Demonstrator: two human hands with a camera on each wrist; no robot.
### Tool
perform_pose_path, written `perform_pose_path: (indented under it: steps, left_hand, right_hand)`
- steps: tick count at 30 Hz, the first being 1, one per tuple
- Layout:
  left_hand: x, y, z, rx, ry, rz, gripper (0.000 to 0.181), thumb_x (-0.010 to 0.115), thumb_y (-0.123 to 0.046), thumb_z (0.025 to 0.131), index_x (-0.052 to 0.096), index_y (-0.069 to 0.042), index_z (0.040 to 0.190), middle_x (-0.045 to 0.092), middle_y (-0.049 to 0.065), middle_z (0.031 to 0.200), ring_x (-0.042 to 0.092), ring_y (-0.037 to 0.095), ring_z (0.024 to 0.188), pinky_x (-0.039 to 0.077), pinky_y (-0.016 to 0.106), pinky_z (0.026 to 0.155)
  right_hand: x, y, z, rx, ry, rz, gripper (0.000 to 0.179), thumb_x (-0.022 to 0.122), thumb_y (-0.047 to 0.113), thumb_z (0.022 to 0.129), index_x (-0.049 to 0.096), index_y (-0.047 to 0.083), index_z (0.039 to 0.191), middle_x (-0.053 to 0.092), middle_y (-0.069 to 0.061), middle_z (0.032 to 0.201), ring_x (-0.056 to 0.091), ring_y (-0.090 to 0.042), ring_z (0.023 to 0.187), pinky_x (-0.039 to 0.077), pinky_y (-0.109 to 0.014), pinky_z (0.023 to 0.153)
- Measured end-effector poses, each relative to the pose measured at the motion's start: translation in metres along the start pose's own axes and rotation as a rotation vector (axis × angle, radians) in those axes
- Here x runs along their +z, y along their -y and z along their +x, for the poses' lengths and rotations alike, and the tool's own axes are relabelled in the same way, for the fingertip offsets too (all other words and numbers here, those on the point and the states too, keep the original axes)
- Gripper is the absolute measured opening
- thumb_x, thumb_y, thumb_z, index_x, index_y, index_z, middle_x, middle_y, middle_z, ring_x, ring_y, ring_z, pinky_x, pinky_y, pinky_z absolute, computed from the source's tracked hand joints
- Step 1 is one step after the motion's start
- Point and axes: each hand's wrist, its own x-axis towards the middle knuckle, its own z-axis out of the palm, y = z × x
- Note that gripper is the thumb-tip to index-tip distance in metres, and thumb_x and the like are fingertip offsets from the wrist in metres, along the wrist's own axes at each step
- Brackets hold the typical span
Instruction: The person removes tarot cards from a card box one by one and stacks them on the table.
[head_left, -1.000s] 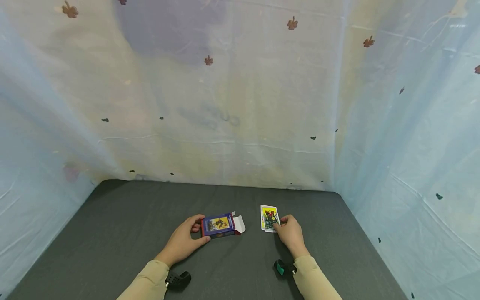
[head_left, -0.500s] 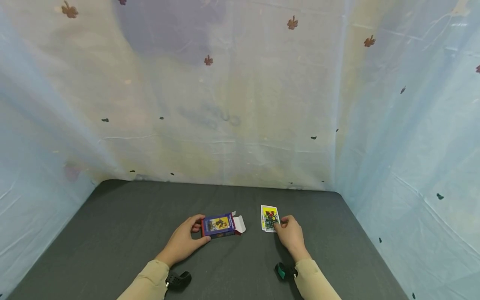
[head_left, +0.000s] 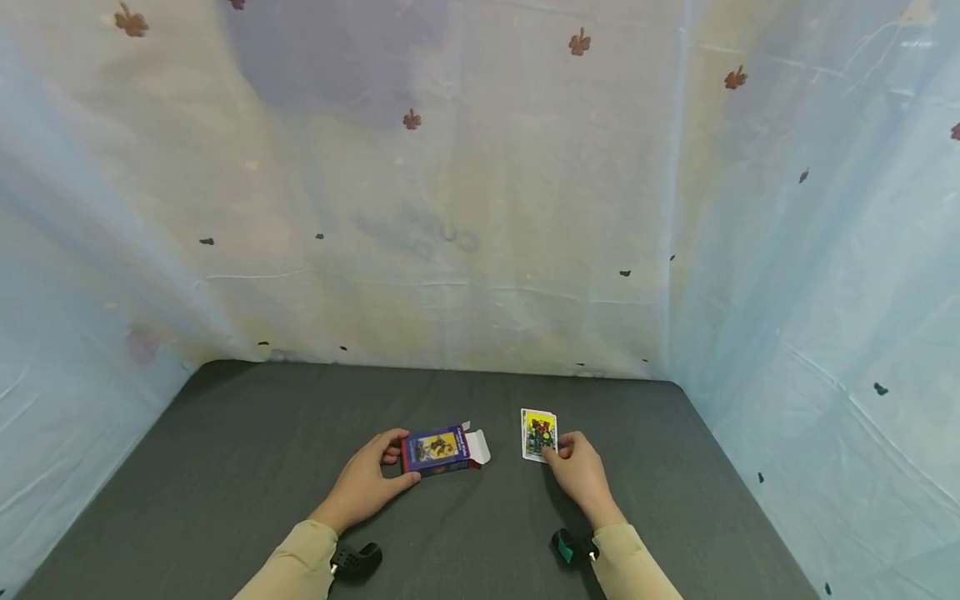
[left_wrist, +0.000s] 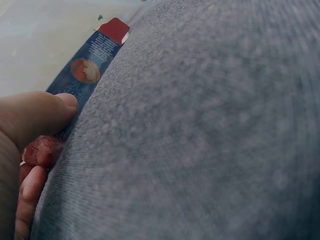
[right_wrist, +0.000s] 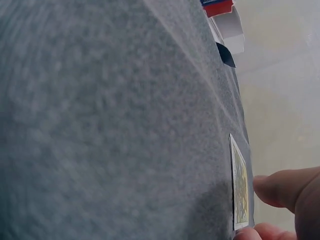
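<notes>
Top card [head_left: 537, 429] shifted, right fingers [head_left: 572, 437] parted at its edge, left fingers [head_left: 408, 481] gripping box [head_left: 437, 448].

Dk grey tbl [head_left: 450, 533]; pale sheeting [head_left: 487, 200] behind + both sides, brn clovers [head_left: 579, 42].

The head view looks forward and down from above the near side of the box [head_left: 435, 448], well back, with the curtain [head_left: 480, 208] beyond it. The left wrist view sits low and tilted, close to the box, facing along its side; the right wrist view, low and sideways to its right, shares its flap [head_left: 477, 447] and the cards [head_left: 539, 432] with the head view
</notes>
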Motion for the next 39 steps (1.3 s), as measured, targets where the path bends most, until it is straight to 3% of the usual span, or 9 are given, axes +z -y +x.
perform_pose_path:
  steps: [23,39]
  left_hand:
    - [-0.002,-0.001,-0.001,0.003,0.002,-0.019,0.074,0.082,-0.046,0.074,0.050,-0.027,0.138,0.056,-0.005,0.125,0.057,0.013,0.104,0.048,0.044,0.088]
    - [-0.004,-0.004,-0.003,0.004,0.003,-0.008,0.073,0.083,-0.042,0.075,0.050,-0.025,0.138,0.056,-0.004,0.123,0.057,0.012,0.102,0.048,0.043,0.087]
  right_hand:
    - [0.003,0.005,-0.010,-0.043,0.003,-0.043,0.041,0.072,0.023,0.087,0.057,-0.004,0.114,0.054,-0.004,0.080,0.048,-0.016,0.064,0.040,-0.031,0.056]
    - [0.008,0.007,-0.004,-0.056,0.022,-0.036,0.046,0.075,0.021,0.085,0.056,-0.006,0.116,0.053,-0.012,0.091,0.048,-0.020,0.074,0.041,-0.034,0.064]
